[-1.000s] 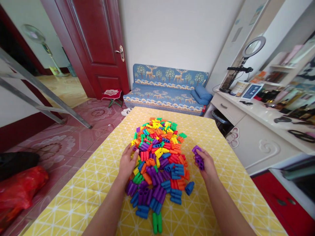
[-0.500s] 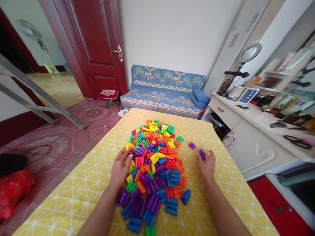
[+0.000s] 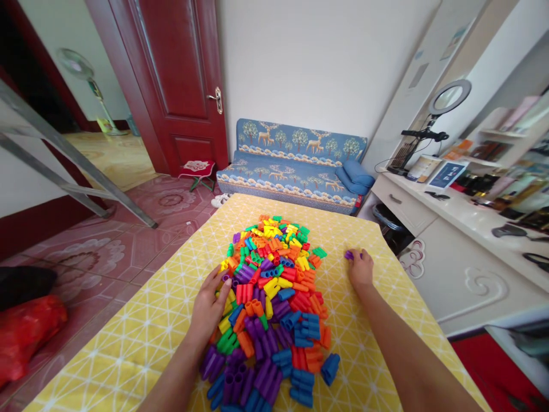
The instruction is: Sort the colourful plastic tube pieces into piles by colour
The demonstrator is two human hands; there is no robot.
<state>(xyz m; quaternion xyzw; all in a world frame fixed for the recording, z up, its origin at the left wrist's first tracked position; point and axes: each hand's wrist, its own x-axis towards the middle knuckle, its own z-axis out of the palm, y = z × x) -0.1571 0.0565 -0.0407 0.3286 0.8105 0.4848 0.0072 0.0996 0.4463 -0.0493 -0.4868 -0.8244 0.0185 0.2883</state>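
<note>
Purple plastic piece point(image 3: 349, 254) on the yellow tablecloth point(image 3: 377, 343), right of the pile point(image 3: 281, 297) and well apart from it; it sits at the left side of my right hand's point(image 3: 362, 269) fingertips, touching them; my right hand is by far the nearer; the long axis is partly covered, so I cannot tell its direction. My right fingers are curled down over the piece, their gap hidden; whether they grip it I cannot tell. My left hand point(image 3: 208, 303) rests at the pile's left edge, thumb and fingers loosely parted, with no firm hold seen. Count: hands, two; purple pieces clearly seen at my right fingertips, one; pile, one, its overlapping pieces too many to number reliably.
</note>
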